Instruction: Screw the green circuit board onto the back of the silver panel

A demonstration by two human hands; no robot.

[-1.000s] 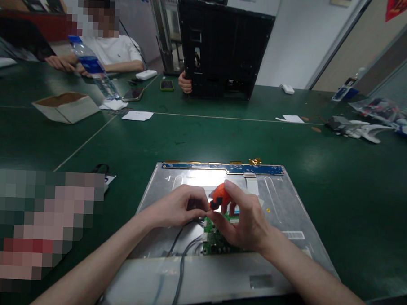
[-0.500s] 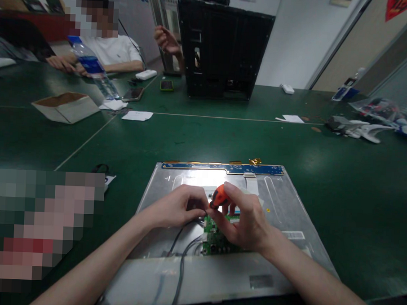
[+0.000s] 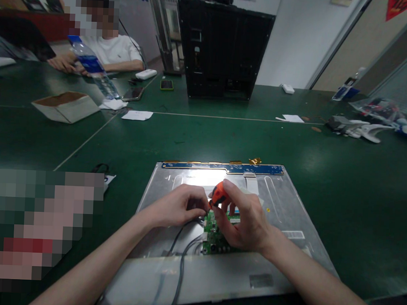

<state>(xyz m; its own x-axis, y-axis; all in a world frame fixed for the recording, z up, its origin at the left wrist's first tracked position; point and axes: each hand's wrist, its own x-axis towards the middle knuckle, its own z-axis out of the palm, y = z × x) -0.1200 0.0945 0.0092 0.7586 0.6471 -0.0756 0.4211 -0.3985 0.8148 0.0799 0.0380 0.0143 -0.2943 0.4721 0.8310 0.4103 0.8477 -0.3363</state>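
An orange and black screwdriver [image 3: 219, 193] is gripped by the fingers of my right hand [image 3: 246, 215], upright over the upper left corner of a green circuit board [image 3: 215, 236]. The lower part of the tool is mostly hidden. My left hand [image 3: 179, 206] is closed, thumb and fingers pinched at that same corner; what they hold is out of sight. The board lies on the metal back of a display panel [image 3: 282, 201]. Dark cables [image 3: 181, 268] run from the board's left side toward me. A blue strip board [image 3: 196, 167] lines the panel's far edge.
Across the green table [image 3: 177, 138] stands a black monitor back [image 3: 224, 50]. An open box [image 3: 67, 107], a leaning water bottle [image 3: 95, 71] and a phone [image 3: 132, 94] are at left. Grey and white parts [image 3: 356, 128] lie at right. A person [image 3: 110, 51] sits beyond.
The top of the screwdriver has turned and shifted slightly within my right fingers. My left hand stays in place. The other person's hand beside the monitor has gone from view.
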